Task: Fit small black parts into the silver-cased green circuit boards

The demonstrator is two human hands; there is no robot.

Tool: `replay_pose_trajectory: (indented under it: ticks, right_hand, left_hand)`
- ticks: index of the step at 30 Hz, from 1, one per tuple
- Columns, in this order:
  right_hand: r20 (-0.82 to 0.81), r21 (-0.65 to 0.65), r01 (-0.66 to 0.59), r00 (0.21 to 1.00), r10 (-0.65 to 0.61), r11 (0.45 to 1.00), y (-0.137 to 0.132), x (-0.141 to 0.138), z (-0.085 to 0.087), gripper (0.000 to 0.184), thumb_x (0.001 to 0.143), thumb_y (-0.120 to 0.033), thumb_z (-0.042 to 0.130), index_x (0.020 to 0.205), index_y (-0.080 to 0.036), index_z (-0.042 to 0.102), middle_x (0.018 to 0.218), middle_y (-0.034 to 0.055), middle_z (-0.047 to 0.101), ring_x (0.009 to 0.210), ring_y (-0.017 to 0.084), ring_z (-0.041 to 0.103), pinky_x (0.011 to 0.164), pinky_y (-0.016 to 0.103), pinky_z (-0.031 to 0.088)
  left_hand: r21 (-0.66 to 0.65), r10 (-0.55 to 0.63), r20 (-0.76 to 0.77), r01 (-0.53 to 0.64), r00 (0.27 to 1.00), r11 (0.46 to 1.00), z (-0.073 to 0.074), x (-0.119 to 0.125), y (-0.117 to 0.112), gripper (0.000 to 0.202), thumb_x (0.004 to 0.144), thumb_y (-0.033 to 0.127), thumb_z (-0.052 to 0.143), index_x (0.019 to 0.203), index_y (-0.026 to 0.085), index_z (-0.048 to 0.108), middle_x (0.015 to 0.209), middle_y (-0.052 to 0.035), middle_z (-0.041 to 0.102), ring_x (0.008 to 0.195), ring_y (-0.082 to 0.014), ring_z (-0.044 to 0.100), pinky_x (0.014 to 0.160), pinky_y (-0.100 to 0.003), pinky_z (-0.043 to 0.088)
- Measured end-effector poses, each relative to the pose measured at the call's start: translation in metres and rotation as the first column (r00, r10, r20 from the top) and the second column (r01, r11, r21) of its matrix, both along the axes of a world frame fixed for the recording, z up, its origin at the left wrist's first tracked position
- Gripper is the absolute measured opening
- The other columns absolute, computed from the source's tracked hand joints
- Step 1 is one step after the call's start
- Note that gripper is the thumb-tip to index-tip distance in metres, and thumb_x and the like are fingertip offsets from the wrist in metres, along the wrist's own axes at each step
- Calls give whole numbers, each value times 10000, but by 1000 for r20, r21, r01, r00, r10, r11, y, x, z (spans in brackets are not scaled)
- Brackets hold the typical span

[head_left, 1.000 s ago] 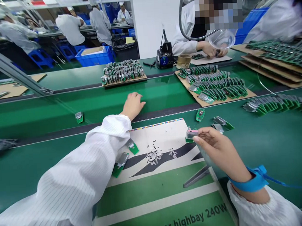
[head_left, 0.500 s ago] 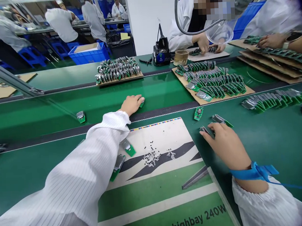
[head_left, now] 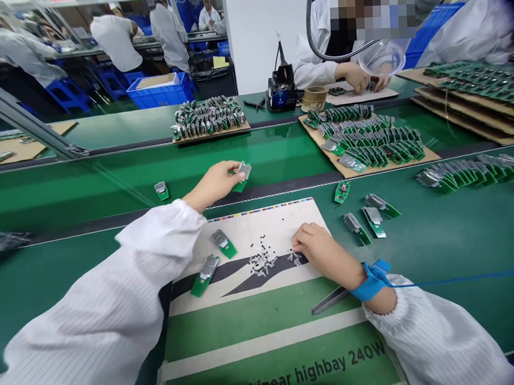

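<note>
The left hand (head_left: 212, 186) pinches a small green board (head_left: 241, 178), its long side pointing far. The right hand (head_left: 323, 249) is much nearer the heap of tiny black parts (head_left: 262, 260) on the paper sheet (head_left: 279, 220), but I cannot tell if it holds one.

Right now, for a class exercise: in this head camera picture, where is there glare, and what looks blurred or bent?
In the head view, glare shines along the glossy green bench; the metal rail leans steeply, probably wide-angle bending; the left hand, its circuit board and the right hand look fairly sharp; a pixelated patch blurs the top edge.
</note>
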State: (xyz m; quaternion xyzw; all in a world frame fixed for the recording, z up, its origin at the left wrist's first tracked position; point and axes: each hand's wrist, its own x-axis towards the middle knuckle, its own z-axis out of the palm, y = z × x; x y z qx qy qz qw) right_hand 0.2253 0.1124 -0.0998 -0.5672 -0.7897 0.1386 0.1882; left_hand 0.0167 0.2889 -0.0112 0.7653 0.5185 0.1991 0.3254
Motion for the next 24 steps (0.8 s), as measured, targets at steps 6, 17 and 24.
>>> replay_pose_trajectory:
  ticks: [6,17,24]
  right_hand:
    - [-42,33,5,999,-4,999,-7,2,-6,219,885,-21,423,768,-182,513,807,47,553,765,202,468,705,322,354]
    - [-255,25,-68,964,72,997,-10,6,24,207,955,-124,386,875,-181,568,851,60,611,816,176,574,728,305,479]
    - [-614,-115,-121,789,25,986,-33,0,59,114,943,-237,507,851,-209,567,793,12,594,708,128,567,614,244,469]
  left_hand:
    - [-490,126,420,108,899,865,17,-29,-82,258,824,298,664,1045,170,631,964,-43,654,768,-118,608,720,-248,502]
    - [-837,380,523,375,763,398,2,-42,-181,263,765,325,762,918,147,642,920,-58,681,803,-120,618,701,-206,496]
    - [-865,426,462,289,778,409,8,-45,-207,275,716,367,798,888,182,688,797,10,642,692,-72,549,614,-156,419]
